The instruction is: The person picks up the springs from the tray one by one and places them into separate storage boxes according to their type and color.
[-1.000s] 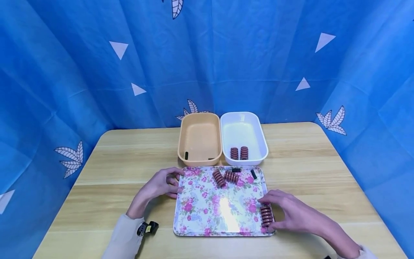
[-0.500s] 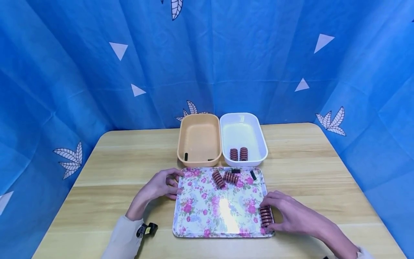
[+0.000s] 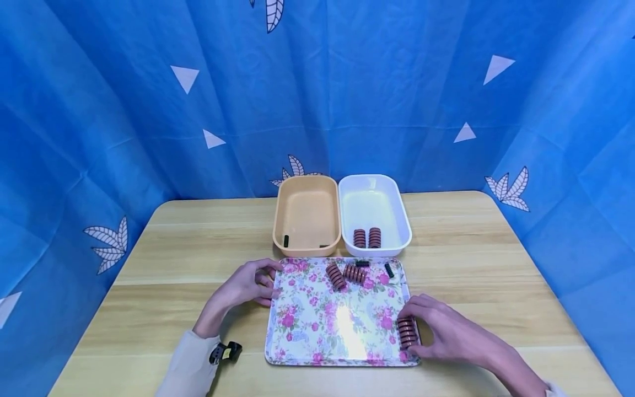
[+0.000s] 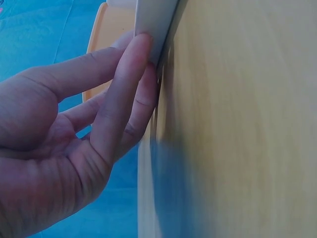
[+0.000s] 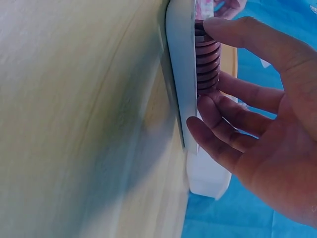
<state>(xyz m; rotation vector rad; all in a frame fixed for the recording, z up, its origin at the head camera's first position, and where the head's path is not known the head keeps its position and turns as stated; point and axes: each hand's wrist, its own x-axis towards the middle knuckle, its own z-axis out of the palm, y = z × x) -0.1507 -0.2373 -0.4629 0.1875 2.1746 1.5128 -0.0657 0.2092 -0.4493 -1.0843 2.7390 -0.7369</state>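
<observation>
My right hand (image 3: pixel 441 336) pinches a large brown coil spring (image 3: pixel 407 333) by its ends, thumb at the near end and fingers at the far end. This spring (image 5: pixel 208 62) lies along the right rim of the flowered tray (image 3: pixel 307 342). At the tray's left edge, my left hand (image 3: pixel 250 284) holds the rim with curled fingers; its fingertips (image 4: pixel 141 47) touch the outer wall in the left wrist view. Two more brown springs (image 3: pixel 336 277) (image 3: pixel 354 273) and two small black springs (image 3: pixel 362 264) (image 3: pixel 389 270) lie toward the tray's far side.
Behind the tray stand a tan bin (image 3: pixel 307 212) with two small dark springs (image 3: pixel 286 241) (image 3: pixel 324 246) and a white bin (image 3: pixel 372 201) holding two brown springs (image 3: pixel 359 238) (image 3: pixel 375 237). A blue curtain (image 3: pixel 317 94) surrounds the wooden table (image 3: pixel 198 237).
The fingers of my right hand have drawn in on the brown spring at the tray's right rim and now grip it. My left hand stays at the left edge.
</observation>
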